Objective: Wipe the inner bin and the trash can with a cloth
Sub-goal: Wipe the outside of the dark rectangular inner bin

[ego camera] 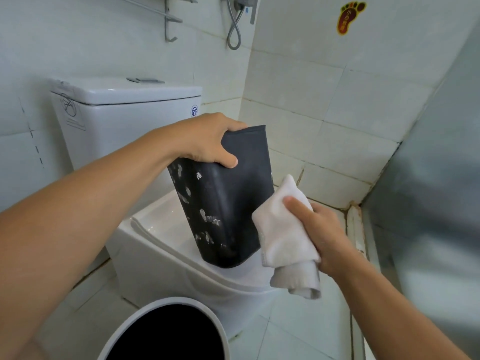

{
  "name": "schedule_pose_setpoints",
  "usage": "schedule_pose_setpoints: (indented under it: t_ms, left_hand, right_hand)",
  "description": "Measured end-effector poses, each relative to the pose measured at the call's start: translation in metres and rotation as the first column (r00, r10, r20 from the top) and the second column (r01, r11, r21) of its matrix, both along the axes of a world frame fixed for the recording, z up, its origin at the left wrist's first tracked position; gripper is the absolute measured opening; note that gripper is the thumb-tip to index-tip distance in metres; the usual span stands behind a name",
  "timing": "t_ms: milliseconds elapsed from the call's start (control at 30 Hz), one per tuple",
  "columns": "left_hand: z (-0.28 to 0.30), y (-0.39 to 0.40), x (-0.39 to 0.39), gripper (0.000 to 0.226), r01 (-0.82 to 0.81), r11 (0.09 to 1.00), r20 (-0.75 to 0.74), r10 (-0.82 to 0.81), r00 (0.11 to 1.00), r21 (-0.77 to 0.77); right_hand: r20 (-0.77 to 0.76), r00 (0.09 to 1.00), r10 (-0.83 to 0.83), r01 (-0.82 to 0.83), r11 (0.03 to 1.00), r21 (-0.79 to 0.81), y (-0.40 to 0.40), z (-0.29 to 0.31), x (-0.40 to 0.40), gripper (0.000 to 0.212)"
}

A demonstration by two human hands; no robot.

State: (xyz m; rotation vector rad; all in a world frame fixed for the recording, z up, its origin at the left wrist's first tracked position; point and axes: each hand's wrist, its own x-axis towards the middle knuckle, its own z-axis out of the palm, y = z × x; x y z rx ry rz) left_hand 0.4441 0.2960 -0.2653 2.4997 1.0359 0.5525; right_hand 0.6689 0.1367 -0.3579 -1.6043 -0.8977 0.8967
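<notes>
A black inner bin stands tilted on the closed toilet lid, its side flecked with white spots. My left hand grips its upper rim, thumb on the near face. My right hand holds a white cloth bunched against the bin's right side, with the loose end hanging down. The white trash can, round with a dark open mouth, sits on the floor at the bottom of the view.
The toilet tank stands behind the bin against the tiled wall. A shower hose and a metal rack hang above. A glass partition closes the right side. Tiled floor shows around the toilet.
</notes>
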Motion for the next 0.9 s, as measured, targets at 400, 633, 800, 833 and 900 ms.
schedule_pose_setpoints:
  t_ms: [400, 633, 800, 833, 900]
  left_hand:
    - [0.01, -0.034, 0.028, 0.11, -0.023, 0.992, -0.22, 0.051, 0.974, 0.127]
    - [0.013, -0.036, 0.027, 0.088, -0.018, 0.988, -0.174, 0.045, 0.984, 0.151]
    - [0.011, -0.029, 0.025, 0.075, -0.015, 0.986, -0.161, 0.042, 0.986, 0.164]
    - [0.011, -0.028, 0.025, 0.074, -0.01, 0.984, -0.162, 0.039, 0.986, 0.177]
    - [0.01, -0.024, 0.024, 0.069, -0.014, 0.984, -0.147, 0.04, 0.988, 0.177]
  right_hand:
    - [-0.225, 0.972, -0.06, 0.101, 0.979, 0.178, 0.017, 0.024, -0.02, 0.068]
    - [-0.381, 0.917, 0.117, 0.017, 0.944, 0.331, 0.019, 0.034, -0.036, 0.054]
    - [-0.289, 0.936, 0.2, -0.078, 0.92, 0.385, 0.016, 0.033, -0.053, 0.053]
    - [-0.28, 0.938, 0.204, -0.082, 0.917, 0.391, 0.016, 0.033, -0.057, 0.054]
    - [-0.282, 0.936, 0.212, -0.083, 0.909, 0.408, 0.016, 0.033, -0.062, 0.055]
